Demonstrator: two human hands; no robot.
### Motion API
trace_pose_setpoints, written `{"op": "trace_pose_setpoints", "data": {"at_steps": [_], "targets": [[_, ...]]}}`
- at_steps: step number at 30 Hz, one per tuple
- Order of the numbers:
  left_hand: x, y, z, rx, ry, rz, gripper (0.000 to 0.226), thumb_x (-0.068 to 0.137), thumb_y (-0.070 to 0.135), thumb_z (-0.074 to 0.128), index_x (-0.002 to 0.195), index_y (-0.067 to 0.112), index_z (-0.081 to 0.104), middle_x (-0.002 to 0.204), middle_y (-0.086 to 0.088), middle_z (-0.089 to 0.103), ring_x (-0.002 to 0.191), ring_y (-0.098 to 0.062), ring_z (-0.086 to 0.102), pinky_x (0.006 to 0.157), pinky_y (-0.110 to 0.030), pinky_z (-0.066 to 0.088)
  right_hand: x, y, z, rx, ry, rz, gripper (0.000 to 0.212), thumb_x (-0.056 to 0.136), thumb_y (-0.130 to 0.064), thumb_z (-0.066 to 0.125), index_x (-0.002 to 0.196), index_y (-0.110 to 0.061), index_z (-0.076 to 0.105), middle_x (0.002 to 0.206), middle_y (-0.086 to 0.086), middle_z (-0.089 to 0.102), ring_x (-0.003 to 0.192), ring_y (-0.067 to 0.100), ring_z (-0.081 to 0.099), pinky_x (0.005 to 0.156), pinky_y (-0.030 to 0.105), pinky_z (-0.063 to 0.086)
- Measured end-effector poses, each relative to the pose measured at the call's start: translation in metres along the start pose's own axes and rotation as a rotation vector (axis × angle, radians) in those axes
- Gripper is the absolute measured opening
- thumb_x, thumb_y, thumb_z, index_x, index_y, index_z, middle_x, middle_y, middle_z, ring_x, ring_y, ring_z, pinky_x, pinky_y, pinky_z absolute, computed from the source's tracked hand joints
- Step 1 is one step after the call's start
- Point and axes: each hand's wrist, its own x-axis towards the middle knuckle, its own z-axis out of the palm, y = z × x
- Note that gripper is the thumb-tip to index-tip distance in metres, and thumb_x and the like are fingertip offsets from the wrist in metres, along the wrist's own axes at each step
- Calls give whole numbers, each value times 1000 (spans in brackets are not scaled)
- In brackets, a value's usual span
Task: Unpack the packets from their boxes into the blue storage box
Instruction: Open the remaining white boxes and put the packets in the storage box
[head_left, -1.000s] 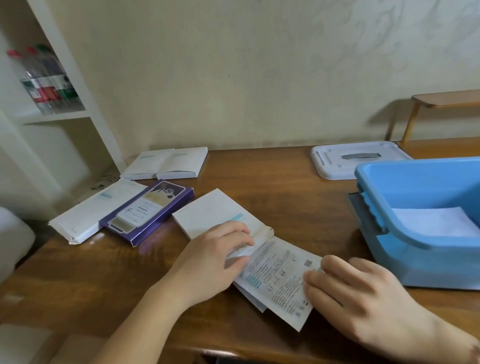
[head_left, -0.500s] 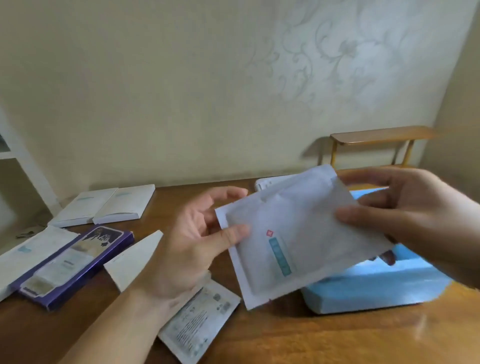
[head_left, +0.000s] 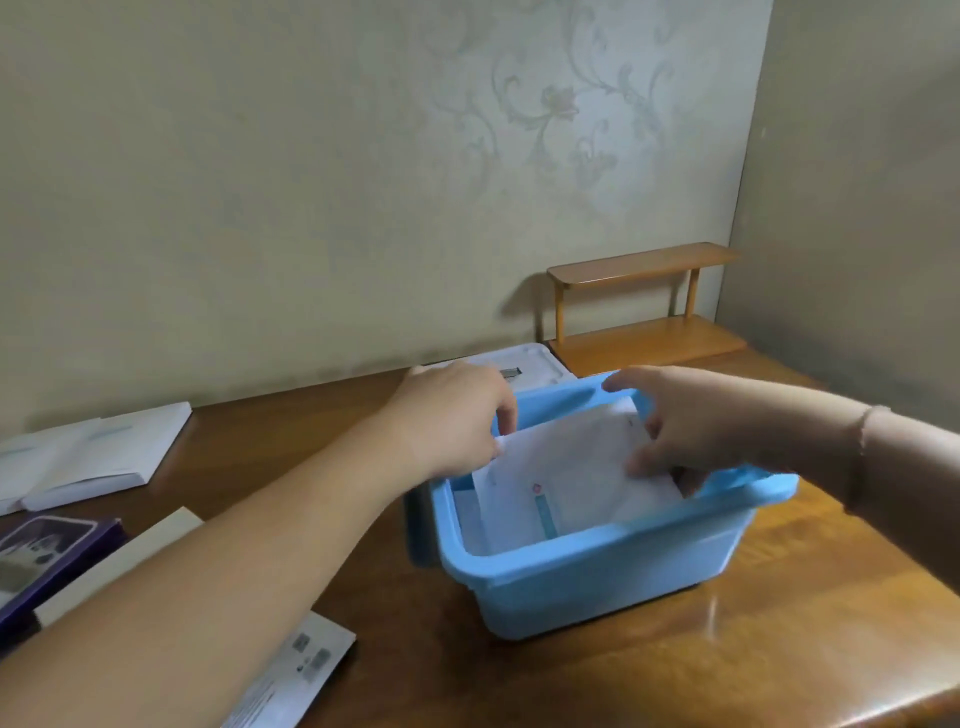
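So right now both hands are down in the blue box (head_left: 597, 566), lowering a white packet (head_left: 566, 478) into it. Left hand (head_left: 457, 415) has its fingers curled over the packet's far-left corner, right hand (head_left: 691, 421) pinches the right edge, with the fingers reaching down inside the rim. The hands are set apart, one on each side, both clamped on that same packet. The packet sits tilted, far edge up near the back wall and near edge dipping toward the bottom, and there looks to be another pale sheet under it on the left, though I can't tell exactly what. If I were steering this, I'd level it out before letting go: drop the far edge so it lies flat on what's already in there instead of leaning on the wall, then release both sides at once so it doesn't slide into a corner. It's thin and floppy by the look of it, so no need to squeeze hard. Both forearms come in from the near side, left one stretched long across the desk (head_left: 779, 649). Still on the desk to the left: two white boxes (head_left: 98, 457), a purple box (head_left: 47, 551), and a printed leaflet (head_left: 296, 670) near the front edge. The white lid (head_left: 535, 366) lies behind the blue box.
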Motion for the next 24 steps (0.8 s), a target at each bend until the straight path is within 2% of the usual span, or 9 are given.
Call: {"op": "trace_pose_setpoints", "data": {"at_steps": [2, 5, 7, 10, 13, 17, 21, 23, 24], "targets": [[1, 4, 6, 138, -34, 9, 13, 89, 24, 66, 96, 34, 67, 67, 16, 43, 93, -15, 53, 88, -33, 32, 4, -9, 8, -220, -35, -37, 90, 81, -21, 77, 151, -27, 21, 83, -8, 46, 78, 17, 59, 75, 26, 55], [0, 9, 12, 307, -98, -14, 16, 88, 17, 65, 100, 28, 68, 69, 10, 44, 93, -21, 54, 86, -37, 27, 10, -11, 16, -452, -43, -74, 83, 83, -33, 75, 148, -20, 25, 80, -9, 51, 70, 13, 56, 75, 28, 53], [-2, 12, 12, 386, -121, -12, 17, 84, 12, 65, 94, 25, 66, 70, 8, 43, 81, -21, 48, 86, -40, 26, 13, -6, 19, -509, -73, -55, 87, 80, -40, 76, 148, -22, 24, 101, -3, 63, 81, 16, 62, 77, 30, 52], [-3, 16, 10, 441, -165, 1, 23, 77, -1, 57, 79, 22, 58, 69, 3, 43, 71, -19, 40, 88, -42, 26, 17, 0, 22, -579, -105, -61, 88, 78, -51, 74, 147, -26, 25, 132, 0, 56, 95, 14, 58, 80, 28, 43], [1, 14, 9, 456, -264, 9, 35, 82, -2, 53, 102, 23, 67, 82, 2, 54, 90, -23, 42, 87, -46, 24, 22, 2, 26, -581, -100, -125, 87, 80, -48, 73, 149, -31, 22, 133, -3, 55, 78, 5, 51, 79, 26, 40], [-2, 13, 5, 380, -362, -1, 35, 92, 5, 46, 111, 26, 67, 99, 2, 60, 97, -25, 37, 89, -47, 22, 28, 0, 32, -700, -130, -176, 72, 86, -48, 66, 146, -33, 30, 131, -4, 57, 105, 15, 53, 89, 31, 40], [-15, -5, -1, -57, -118, 34, 29, 97, 16, 48, 107, 31, 70, 100, 16, 67, 104, -11, 53, 96, -34, 32, 22, -5, 29, -775, -140, -154, 67, 89, -55, 57, 147, -35, 29, 122, -6, 56, 100, 12, 48, 87, 29, 37], [-36, -24, -2, -328, 108, 35, 21, 95, 21, 56, 107, 30, 71, 99, 18, 68, 95, -1, 59, 85, -16, 42, 16, -8, 19, -796, -26, -120, 67, 89, -60, 53, 147, -36, 30, 125, -8, 58, 94, 9, 47, 85, 26, 39], [-51, -35, -1, -395, 232, 37, 17, 93, 22, 61, 104, 30, 72, 96, 20, 68, 90, 1, 60, 76, -8, 41, 9, -10, 13, -769, 115, -151, 65, 87, -64, 52, 144, -38, 34, 120, -12, 62, 87, 6, 48, 80, 25, 41]]}}
